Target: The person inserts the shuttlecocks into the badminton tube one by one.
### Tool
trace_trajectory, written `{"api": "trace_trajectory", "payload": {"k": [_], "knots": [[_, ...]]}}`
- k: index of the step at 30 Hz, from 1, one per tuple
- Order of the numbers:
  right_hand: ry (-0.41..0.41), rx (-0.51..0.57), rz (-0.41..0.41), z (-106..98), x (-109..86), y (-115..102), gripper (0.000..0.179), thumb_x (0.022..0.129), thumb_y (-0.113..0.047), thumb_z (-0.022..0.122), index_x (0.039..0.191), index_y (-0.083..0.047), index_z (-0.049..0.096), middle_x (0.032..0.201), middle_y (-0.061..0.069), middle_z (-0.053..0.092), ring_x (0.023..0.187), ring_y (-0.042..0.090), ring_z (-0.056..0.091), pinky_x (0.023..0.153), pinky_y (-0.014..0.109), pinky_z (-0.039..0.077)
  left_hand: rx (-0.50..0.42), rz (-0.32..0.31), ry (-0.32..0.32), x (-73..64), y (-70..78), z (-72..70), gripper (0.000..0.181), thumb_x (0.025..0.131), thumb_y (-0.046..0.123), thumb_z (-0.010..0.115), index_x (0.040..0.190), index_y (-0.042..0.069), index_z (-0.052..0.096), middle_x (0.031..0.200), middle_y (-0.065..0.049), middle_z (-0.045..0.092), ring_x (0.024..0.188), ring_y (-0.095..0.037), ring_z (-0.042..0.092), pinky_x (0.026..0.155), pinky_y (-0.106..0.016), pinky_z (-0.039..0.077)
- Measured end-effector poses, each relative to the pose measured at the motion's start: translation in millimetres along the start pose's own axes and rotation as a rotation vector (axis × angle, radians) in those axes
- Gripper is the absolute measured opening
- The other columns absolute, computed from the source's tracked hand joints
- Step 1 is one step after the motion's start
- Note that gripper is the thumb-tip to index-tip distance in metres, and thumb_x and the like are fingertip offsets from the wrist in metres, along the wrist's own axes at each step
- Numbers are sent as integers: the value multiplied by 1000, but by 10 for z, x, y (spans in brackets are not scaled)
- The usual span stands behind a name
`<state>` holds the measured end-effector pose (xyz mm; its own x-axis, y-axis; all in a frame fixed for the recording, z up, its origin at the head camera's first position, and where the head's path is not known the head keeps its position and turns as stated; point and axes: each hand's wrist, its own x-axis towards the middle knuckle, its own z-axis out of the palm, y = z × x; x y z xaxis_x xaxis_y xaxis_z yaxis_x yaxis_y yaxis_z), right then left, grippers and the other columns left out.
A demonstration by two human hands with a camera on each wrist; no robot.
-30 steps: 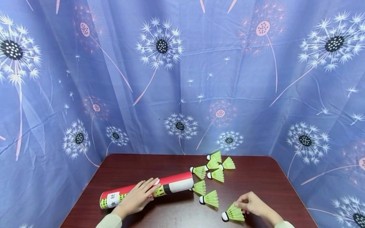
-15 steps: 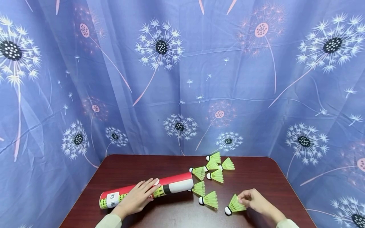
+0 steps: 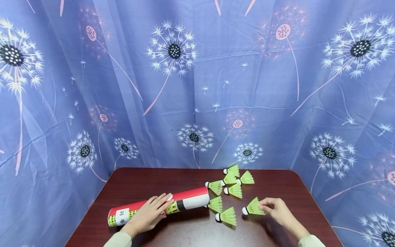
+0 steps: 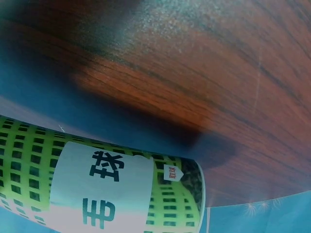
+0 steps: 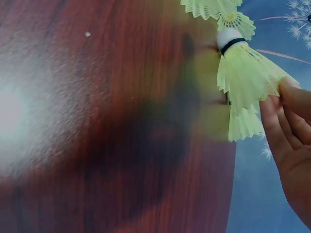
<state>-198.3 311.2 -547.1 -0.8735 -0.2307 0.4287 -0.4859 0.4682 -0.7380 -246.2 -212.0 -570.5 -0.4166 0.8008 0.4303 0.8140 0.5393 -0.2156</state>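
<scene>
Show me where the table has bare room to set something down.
Bare patches on the table: back left, between the tube and the far edge; back right, between the loose shuttlecocks and the right edge; front middle, between the left hand and the right hand. Crowded: the tube's right end, where shuttlecocks cluster.

From afar I get my widest view through the head camera, which looks forward and down: the patterned curtain (image 3: 216,79) fills most of it, with the surface (image 3: 154,180), left grip (image 3: 148,214) and right grip (image 3: 279,211) low in frame. My left wrist camera sits close over the surface and faces the labelled end of the tube (image 3: 191,199), which the head view shares. My right wrist camera looks from near at the shuttlecock (image 5: 245,73) in the right grip; the head view catches both from farther off.
</scene>
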Motion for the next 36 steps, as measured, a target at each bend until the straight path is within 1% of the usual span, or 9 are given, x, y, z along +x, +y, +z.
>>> {"api": "trace_trajectory", "payload": {"k": [2, 6, 8, 11, 15, 20, 27, 31, 36], "knots": [[71, -37, -15, 22, 34, -57, 8, 78, 13, 68, 78, 5, 68, 60, 9, 61, 52, 3, 53, 44, 19, 43, -8, 0, 0, 0, -2, 10, 76, 81, 27, 74, 147, 10, 40, 152, -10, 36, 127, -33, 49, 96, -48, 44], [161, -63, -1, 83, 96, -117, 10, 76, 14, 70, 78, 4, 69, 67, 11, 67, 55, 1, 55, 47, 18, 45, -16, 1, 5, -9, -8, 28, 73, 84, 29, 71, 147, 11, 40, 149, -13, 41, 127, -34, 49, 96, -48, 45], [183, -48, 8, 119, 123, -52, 9, 77, 10, 71, 79, 2, 70, 70, 9, 69, 57, -1, 56, 49, 20, 47, -21, 2, 4, -18, -14, 33, 70, 87, 30, 68, 148, 12, 39, 147, -15, 42, 127, -34, 49, 96, -48, 45], [213, -21, 2, 165, 181, -76, 8, 76, 9, 72, 81, 3, 71, 70, 8, 70, 56, 0, 58, 49, 20, 49, -23, -1, -2, -20, -18, 33, 70, 88, 31, 66, 148, 12, 38, 149, -14, 41, 128, -34, 48, 97, -48, 44], [251, -2, -4, 227, 268, -143, 9, 76, 8, 73, 82, 3, 71, 69, 8, 70, 56, 0, 59, 49, 19, 49, -14, -3, -2, -3, -17, 42, 77, 82, 28, 72, 149, 12, 37, 152, -11, 37, 128, -33, 48, 97, -48, 44], [244, 13, 9, 295, 365, -199, 8, 77, 6, 74, 84, 2, 72, 71, 10, 70, 58, 1, 59, 52, 19, 49, -22, -10, 0, 9, -17, 55, 80, 80, 27, 75, 149, 12, 37, 154, -9, 33, 129, -32, 47, 98, -48, 44], [218, 45, 100, 357, 465, -219, 7, 78, 2, 74, 85, 0, 73, 74, 8, 72, 60, 2, 61, 54, 24, 53, -12, -13, 3, 20, -14, 45, 81, 80, 27, 75, 150, 14, 35, 152, -10, 36, 129, -32, 47, 98, -47, 43], [211, 34, 105, 410, 527, -249, 6, 79, -1, 75, 85, -3, 75, 73, 5, 72, 59, 6, 62, 54, 25, 52, -15, -15, 3, 23, -11, 27, 80, 80, 27, 75, 149, 14, 36, 151, -11, 38, 130, -32, 46, 98, -48, 43], [209, 68, 107, 494, 592, -321, 6, 80, -3, 75, 86, -2, 75, 71, 7, 70, 57, 10, 61, 53, 23, 51, -22, -13, -1, 31, -13, 20, 77, 84, 28, 71, 150, 14, 34, 154, -9, 33, 130, -32, 46, 98, -48, 43]]}}
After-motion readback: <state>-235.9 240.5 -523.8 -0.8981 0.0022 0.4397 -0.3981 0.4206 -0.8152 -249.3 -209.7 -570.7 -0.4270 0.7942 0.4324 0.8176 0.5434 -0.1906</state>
